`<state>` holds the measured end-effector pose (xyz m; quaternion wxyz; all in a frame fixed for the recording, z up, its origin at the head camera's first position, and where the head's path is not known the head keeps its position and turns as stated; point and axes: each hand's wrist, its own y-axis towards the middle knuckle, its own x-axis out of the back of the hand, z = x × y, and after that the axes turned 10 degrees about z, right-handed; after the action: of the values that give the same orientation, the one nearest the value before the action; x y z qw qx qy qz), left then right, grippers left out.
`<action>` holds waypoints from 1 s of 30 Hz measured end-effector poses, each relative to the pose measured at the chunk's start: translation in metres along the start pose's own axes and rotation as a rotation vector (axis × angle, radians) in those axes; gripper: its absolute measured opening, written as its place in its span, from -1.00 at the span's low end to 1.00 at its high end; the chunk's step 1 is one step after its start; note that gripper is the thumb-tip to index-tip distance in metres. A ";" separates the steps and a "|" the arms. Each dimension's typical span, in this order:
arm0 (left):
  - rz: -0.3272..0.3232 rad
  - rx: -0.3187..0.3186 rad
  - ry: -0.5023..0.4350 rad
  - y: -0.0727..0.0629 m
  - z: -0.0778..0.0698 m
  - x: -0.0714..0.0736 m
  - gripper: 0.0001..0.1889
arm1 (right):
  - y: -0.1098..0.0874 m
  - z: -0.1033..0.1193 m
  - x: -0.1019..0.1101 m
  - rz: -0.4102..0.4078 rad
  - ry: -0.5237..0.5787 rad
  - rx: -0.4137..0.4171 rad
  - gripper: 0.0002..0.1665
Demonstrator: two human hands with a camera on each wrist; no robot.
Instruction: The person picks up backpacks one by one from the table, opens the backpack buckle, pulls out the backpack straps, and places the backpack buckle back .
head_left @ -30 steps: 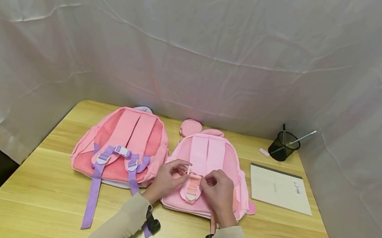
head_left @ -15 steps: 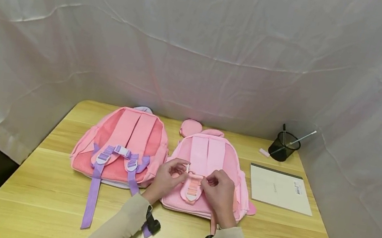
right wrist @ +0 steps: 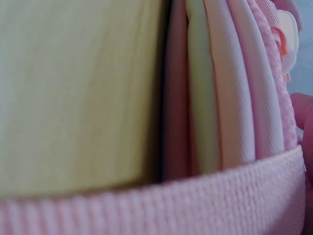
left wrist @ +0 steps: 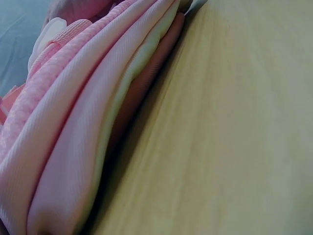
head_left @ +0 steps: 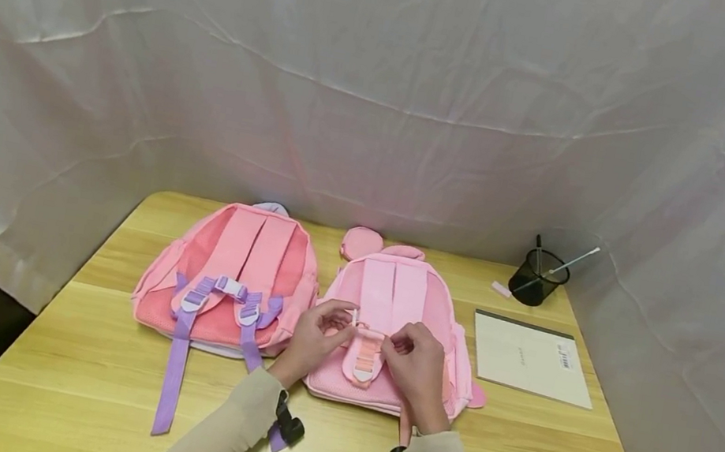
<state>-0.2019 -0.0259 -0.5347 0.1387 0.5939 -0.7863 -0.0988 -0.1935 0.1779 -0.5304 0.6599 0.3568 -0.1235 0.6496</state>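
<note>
A pink backpack (head_left: 439,303) lies back side up on the table, its light pink shoulder straps (head_left: 409,290) running down the middle. Over its lower part my left hand (head_left: 318,334) pinches a small whitish buckle piece (head_left: 355,318) between thumb and fingers. My right hand (head_left: 415,359) pinches peach webbing (head_left: 370,335) just to the right of it. Below that, the webbing passes through a white adjuster (head_left: 362,375). In the left wrist view the bag's layered side (left wrist: 73,142) fills the left. A pink strap (right wrist: 146,210) crosses the right wrist view, with a fingertip (right wrist: 304,110) at its edge.
To the left lies a coral backpack (head_left: 191,277) with purple straps (head_left: 174,378) hanging toward the front. On the right are a notebook (head_left: 513,355), a black mesh pen cup (head_left: 532,286) and a small pink eraser-like block (head_left: 501,289). Grey curtains (head_left: 383,101) surround the wooden table (head_left: 90,388).
My left fingertips have shifted very slightly left with the whitish buckle piece. My right hand keeps its place, and both backpacks lie as before.
</note>
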 end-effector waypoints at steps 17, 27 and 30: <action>0.053 0.023 0.015 0.003 0.017 0.001 -0.58 | 0.013 0.014 0.004 0.222 0.232 -0.069 -0.82; 0.060 0.018 0.066 0.001 0.030 0.003 -0.58 | 0.020 0.018 0.004 0.286 0.166 -0.069 -0.85; 0.071 0.016 0.078 0.001 0.028 0.004 -0.58 | 0.021 0.018 0.004 0.287 0.163 -0.072 -0.87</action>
<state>-0.2136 -0.0298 -0.5605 0.1680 0.5702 -0.8015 -0.0643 -0.2078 0.1676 -0.5084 0.5805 0.2580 -0.1423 0.7591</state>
